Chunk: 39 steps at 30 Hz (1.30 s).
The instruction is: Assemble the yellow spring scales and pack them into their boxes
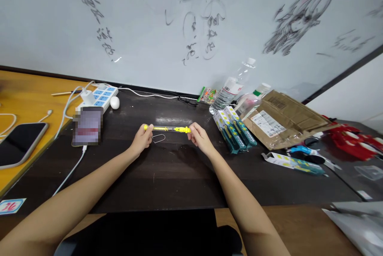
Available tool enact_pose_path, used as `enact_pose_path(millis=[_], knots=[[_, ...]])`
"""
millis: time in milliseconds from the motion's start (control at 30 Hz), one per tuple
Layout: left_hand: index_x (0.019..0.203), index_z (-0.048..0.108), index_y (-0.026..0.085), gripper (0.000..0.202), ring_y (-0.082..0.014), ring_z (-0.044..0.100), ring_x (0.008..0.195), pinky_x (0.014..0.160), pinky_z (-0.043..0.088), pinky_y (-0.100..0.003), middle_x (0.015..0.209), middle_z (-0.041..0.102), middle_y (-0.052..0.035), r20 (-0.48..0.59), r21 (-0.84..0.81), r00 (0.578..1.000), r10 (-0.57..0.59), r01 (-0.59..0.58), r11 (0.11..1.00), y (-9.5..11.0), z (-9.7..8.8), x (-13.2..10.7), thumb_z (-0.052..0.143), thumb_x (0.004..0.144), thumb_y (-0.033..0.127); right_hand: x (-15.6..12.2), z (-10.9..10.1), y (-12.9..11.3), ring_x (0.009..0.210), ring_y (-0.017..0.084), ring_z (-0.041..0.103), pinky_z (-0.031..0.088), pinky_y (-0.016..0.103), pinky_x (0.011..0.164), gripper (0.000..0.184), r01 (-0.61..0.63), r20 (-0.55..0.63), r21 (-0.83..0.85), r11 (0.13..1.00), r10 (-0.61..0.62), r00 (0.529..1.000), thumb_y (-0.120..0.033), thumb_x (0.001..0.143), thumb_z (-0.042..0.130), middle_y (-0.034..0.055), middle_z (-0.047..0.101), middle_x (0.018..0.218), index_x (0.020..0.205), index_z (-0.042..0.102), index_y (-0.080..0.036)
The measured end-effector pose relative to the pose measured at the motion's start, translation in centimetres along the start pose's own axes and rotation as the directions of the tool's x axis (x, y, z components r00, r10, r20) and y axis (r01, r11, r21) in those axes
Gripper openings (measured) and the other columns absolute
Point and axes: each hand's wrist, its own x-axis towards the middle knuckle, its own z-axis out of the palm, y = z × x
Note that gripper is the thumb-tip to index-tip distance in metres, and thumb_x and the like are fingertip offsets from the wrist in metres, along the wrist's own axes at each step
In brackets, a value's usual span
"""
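Observation:
A slim yellow tool with a clear middle section (165, 129) is held level above the dark table, stretched between both hands. Its kind is not certain; dark markings show along the yellow part. My left hand (143, 138) is closed around its left end, with the yellow tip sticking out past the fingers. At the other end, the fingers of my right hand (198, 135) pinch the yellow end piece. Just below the tool, close to my left hand, lies a thin bent wire (159, 139).
Right of my hands stand two green-and-white boxes (235, 130), a water bottle (229, 92) and a brown parcel bag (266, 120). An opened box (295, 164) lies near blue-handled scissors (302, 150). To the left are a charging phone (86, 126), a power strip (103, 96) and cables.

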Motion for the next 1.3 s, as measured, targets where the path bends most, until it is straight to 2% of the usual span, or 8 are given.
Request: enact_pose_path(millis=[100,267,333,400,467,600,767,1300], knots=[[0.076,0.033,0.023,0.039,-0.0018,0.024,0.034,0.032,0.014,-0.010,0.053,0.029,0.0114,-0.001,0.008,1.000,-0.002,0.002,1.000,-0.01,0.01,0.03,0.055,0.079,0.054,-0.06,0.04,-0.04,0.044,0.007,0.039,0.029,0.019,0.040,0.032,0.018,0.007,0.030,0.999,-0.018,1.000,-0.053,0.087,0.047,-0.0045,0.052,0.061,0.079,0.044,-0.022],[0.075,0.032,0.022,0.039,-0.0018,0.025,0.034,0.032,0.015,-0.010,0.054,0.029,0.0112,0.001,0.022,1.000,0.002,-0.002,1.000,0.10,0.20,-0.11,0.055,0.080,0.054,-0.06,0.16,0.36,0.043,0.007,0.037,0.028,0.019,0.038,0.045,-0.018,-0.009,-0.053,0.998,0.018,1.000,-0.056,0.090,0.037,-0.0024,0.046,0.056,0.065,0.045,-0.019],[0.075,0.031,0.022,0.040,-0.0018,0.025,0.034,0.032,0.014,-0.010,0.053,0.029,0.0113,0.002,0.008,1.000,0.003,-0.003,1.000,0.13,0.23,-0.16,0.055,0.079,0.054,0.02,0.24,0.50,0.045,0.007,0.041,0.031,0.018,0.036,0.040,-0.015,-0.037,-0.009,1.000,0.015,0.999,-0.056,0.088,0.039,-0.0026,0.048,0.060,0.077,0.050,-0.020],[0.074,0.031,0.022,0.042,-0.0017,0.025,0.034,0.032,0.013,-0.010,0.053,0.028,0.0113,-0.004,-0.016,1.000,-0.004,0.004,1.000,0.18,0.21,-0.18,0.057,0.078,0.055,0.13,0.37,0.58,0.053,0.009,0.049,0.038,0.017,0.037,0.035,0.013,-0.041,0.068,0.998,-0.010,0.999,-0.053,0.083,0.052,-0.0022,0.052,0.073,0.099,0.050,-0.022],[0.073,0.031,0.022,0.043,-0.0017,0.025,0.033,0.031,0.014,-0.011,0.052,0.029,0.0113,-0.013,-0.029,1.000,-0.021,0.020,0.999,0.24,0.15,-0.16,0.058,0.077,0.055,0.25,0.50,0.63,0.061,0.010,0.053,0.045,0.018,0.040,0.043,0.043,-0.022,0.131,0.990,-0.041,0.999,-0.047,0.076,0.063,-0.0009,0.053,0.083,0.109,0.049,-0.024],[0.069,0.034,0.020,0.045,-0.0018,0.025,0.032,0.030,0.015,-0.012,0.049,0.032,0.0101,0.006,-0.032,0.998,-0.064,0.064,0.997,0.30,-0.07,-0.01,0.060,0.075,0.057,0.49,0.46,0.65,0.062,0.010,0.054,0.051,0.021,0.046,0.036,0.057,0.005,0.205,0.977,-0.059,0.998,-0.041,0.075,0.066,0.0008,0.054,0.083,0.103,0.058,-0.020],[0.063,0.039,0.018,0.046,-0.0017,0.025,0.032,0.030,0.015,-0.013,0.045,0.032,0.0083,0.054,-0.049,0.990,-0.130,0.133,0.990,0.21,-0.30,0.17,0.061,0.074,0.057,0.61,0.15,0.45,0.068,0.011,0.059,0.057,0.025,0.054,0.043,0.070,-0.034,0.316,0.946,-0.063,0.997,-0.037,0.069,0.073,0.0018,0.058,0.091,0.105,0.055,-0.022],[0.068,0.048,0.015,0.042,-0.0012,0.025,0.032,0.030,0.013,-0.012,0.046,0.037,0.0067,0.094,-0.043,0.979,-0.184,0.188,0.981,0.42,-0.43,0.21,0.056,0.078,0.056,0.76,0.16,0.82,0.072,0.012,0.064,0.059,0.028,0.061,0.039,0.069,-0.031,0.343,0.937,-0.063,0.998,-0.032,0.069,0.075,0.0022,0.063,0.092,0.102,0.057,-0.020]])
